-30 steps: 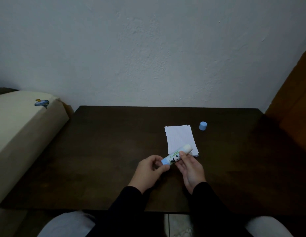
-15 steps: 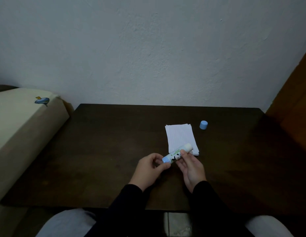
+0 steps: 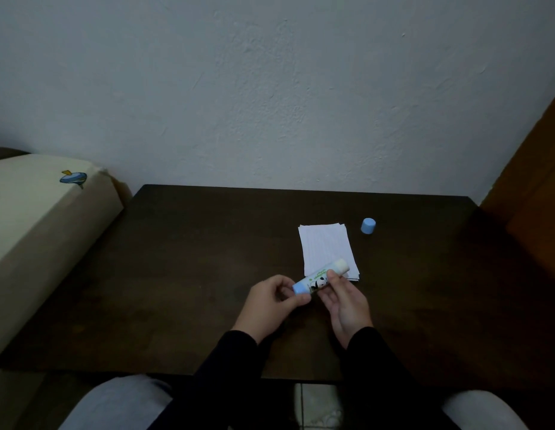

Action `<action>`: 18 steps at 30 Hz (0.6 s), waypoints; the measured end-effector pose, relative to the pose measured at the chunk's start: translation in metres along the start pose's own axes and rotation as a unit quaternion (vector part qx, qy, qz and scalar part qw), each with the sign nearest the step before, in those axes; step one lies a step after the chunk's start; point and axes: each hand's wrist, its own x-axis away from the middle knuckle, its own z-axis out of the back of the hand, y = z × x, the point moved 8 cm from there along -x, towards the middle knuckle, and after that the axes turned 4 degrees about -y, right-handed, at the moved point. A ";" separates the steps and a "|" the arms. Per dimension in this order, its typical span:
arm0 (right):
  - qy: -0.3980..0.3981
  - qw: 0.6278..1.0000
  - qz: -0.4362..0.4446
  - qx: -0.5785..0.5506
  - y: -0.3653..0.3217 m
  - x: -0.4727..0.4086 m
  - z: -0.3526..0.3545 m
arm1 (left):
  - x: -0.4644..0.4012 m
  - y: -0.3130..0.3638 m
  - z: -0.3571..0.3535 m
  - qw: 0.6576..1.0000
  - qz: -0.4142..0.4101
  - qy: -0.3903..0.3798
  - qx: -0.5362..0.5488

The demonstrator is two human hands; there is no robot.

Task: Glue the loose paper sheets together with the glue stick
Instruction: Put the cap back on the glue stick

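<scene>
I hold the glue stick in both hands above the near middle of the dark table. My left hand curls its fingers round the blue base end; my right hand, palm turned inward, pinches the white barrel (panda label facing up) between thumb and fingertips. The uncapped tip points up and away over the near edge of the paper sheets, which lie stacked flat. The blue cap stands just beside their far right corner.
</scene>
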 end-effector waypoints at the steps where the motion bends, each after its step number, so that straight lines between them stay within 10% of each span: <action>1: 0.000 1.000 0.001 -0.002 0.000 0.000 0.000 | 0.000 -0.002 -0.002 1.000 0.007 -0.007 0.011; 18: -0.006 1.000 0.010 0.003 -0.002 0.002 -0.003 | -0.002 -0.004 -0.001 1.000 0.003 0.004 0.011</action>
